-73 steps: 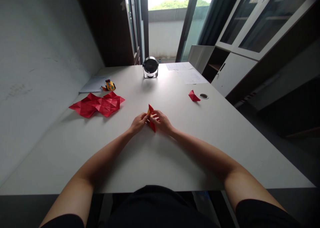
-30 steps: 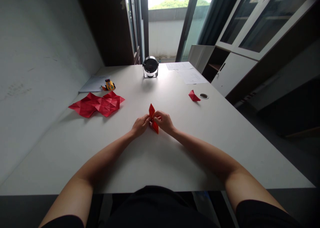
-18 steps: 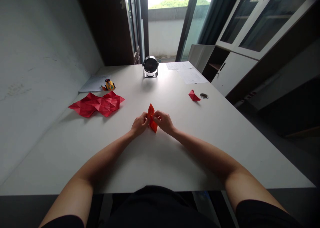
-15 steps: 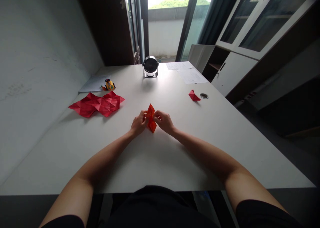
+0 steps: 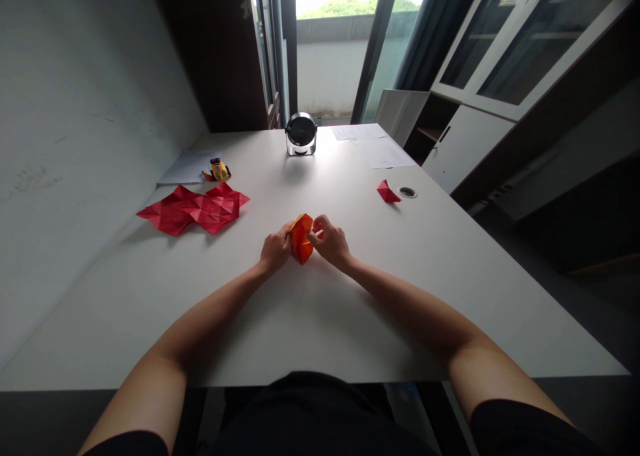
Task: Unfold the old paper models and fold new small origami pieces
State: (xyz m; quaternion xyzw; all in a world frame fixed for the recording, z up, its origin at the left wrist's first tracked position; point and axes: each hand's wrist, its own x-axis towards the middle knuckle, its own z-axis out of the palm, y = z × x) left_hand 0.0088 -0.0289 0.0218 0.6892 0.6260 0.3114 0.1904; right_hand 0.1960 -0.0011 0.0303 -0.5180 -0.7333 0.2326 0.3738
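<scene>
Between my hands, near the middle of the white table (image 5: 310, 323), is a folded piece of orange origami paper (image 5: 302, 241) with its folds spread into a hollow. My left hand (image 5: 277, 249) grips its left edge, thumb and fingers closed on the paper. At the opposite edge, my right hand (image 5: 330, 241) pinches the paper between thumb and bent index finger. The exact fingertip contact there is small and partly hidden.
Creased red paper (image 5: 195, 208) lies on the left, with a yellow toy (image 5: 219, 170) behind it. A small red folded paper (image 5: 388, 191) sits right beside a round cable hole (image 5: 408, 192). A round black device (image 5: 301, 133) stands at the back, near white sheets (image 5: 383, 153).
The orange paper has opened from a narrow twisted shape into a wider, hollow one. My right hand's fingers have lifted slightly and bent more; my left hand has barely shifted.
</scene>
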